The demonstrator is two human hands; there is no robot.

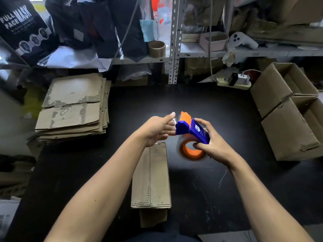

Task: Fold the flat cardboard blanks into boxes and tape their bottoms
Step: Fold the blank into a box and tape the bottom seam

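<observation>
Right hand (212,145) gripping tape dispenser (193,131), left hand (157,130) seemingly pinching its tape end, above folded box (151,175)

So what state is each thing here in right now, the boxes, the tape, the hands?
Tape dispenser: lifted off the table, held in the right hand.
Right hand: grips the dispenser.
Left hand: fingers at the dispenser's front end; whether they pinch tape is unclear.
Box in front: folded up, lying on the table under the arms.
Stack of flat blanks: unfolded, piled at left.
Two boxes at right: folded up, tops open.
</observation>
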